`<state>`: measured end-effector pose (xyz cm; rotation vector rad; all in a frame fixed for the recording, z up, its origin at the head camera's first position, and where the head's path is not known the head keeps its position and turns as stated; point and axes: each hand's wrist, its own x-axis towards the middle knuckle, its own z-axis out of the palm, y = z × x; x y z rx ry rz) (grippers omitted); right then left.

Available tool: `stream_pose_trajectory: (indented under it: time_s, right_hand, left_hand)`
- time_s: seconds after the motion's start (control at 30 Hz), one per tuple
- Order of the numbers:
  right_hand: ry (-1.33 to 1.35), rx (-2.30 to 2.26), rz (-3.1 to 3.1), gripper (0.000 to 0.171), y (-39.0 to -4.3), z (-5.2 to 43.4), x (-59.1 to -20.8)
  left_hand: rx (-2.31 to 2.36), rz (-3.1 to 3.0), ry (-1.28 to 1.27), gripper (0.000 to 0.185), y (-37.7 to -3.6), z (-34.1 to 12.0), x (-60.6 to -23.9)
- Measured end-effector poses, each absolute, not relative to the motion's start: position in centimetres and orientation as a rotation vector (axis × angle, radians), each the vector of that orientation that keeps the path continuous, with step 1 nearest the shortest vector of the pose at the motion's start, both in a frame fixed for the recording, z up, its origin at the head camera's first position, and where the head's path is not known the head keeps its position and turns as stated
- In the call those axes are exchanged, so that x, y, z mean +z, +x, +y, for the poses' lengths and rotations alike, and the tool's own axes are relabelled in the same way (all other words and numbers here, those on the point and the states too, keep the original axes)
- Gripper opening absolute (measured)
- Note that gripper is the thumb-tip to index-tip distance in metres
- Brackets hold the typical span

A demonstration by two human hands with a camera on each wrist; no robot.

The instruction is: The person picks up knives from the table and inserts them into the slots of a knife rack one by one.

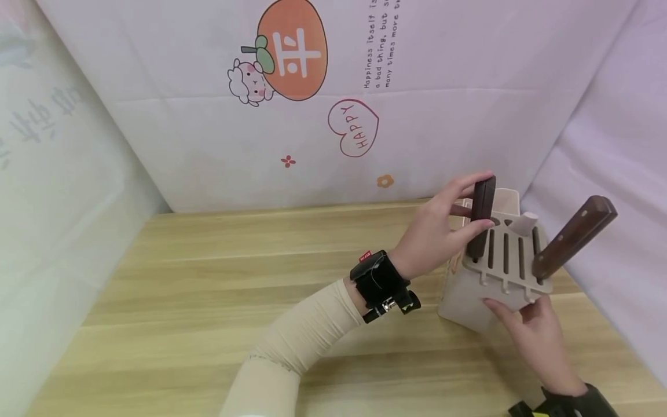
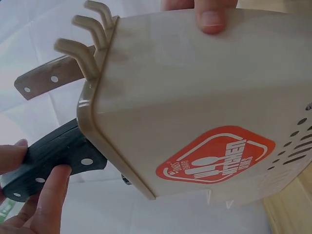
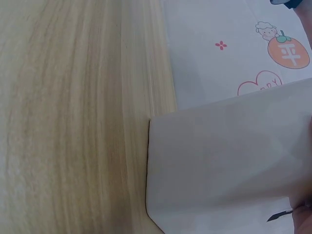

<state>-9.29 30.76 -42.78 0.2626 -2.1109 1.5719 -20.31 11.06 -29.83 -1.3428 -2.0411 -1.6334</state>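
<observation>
At the right of the head view, a beige knife holder (image 1: 464, 304) with a slotted top stands on the table. The left hand (image 1: 429, 234) pinches the black handle (image 1: 483, 200) of a knife whose blade is hidden inside the holder. In the left wrist view, fingers and thumb lie on both sides of this riveted handle (image 2: 63, 146). Low on the holder, the right hand (image 1: 542, 336) grips its near right corner, thumb on the front face. A brown wooden knife handle (image 1: 575, 237) slants up out of the rightmost slot.
A pale handle (image 1: 523, 223) sticks out at the back of the slotted top, near an open rear compartment (image 1: 506, 201). Small hooks (image 1: 504, 285) line the front rim. Behind the wooden table (image 1: 208, 301) hangs a printed white cloth (image 1: 208, 145); more cloth hangs at both sides.
</observation>
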Motion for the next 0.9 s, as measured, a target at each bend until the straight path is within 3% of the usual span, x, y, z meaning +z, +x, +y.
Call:
stream_pose_trajectory:
  time_s: [0.43,0.9]
  right_hand:
    - [0.243,1.566,-2.125,0.093,-8.8,30.7,-42.9]
    - [0.214,1.512,-2.178,0.093,-9.2,30.7,-42.7]
  left_hand:
    - [-1.476,-2.124,-1.466,0.068,-20.4,11.7,-29.2]
    - [-1.594,-2.317,-1.365,0.085,-20.7,12.2,-29.4]
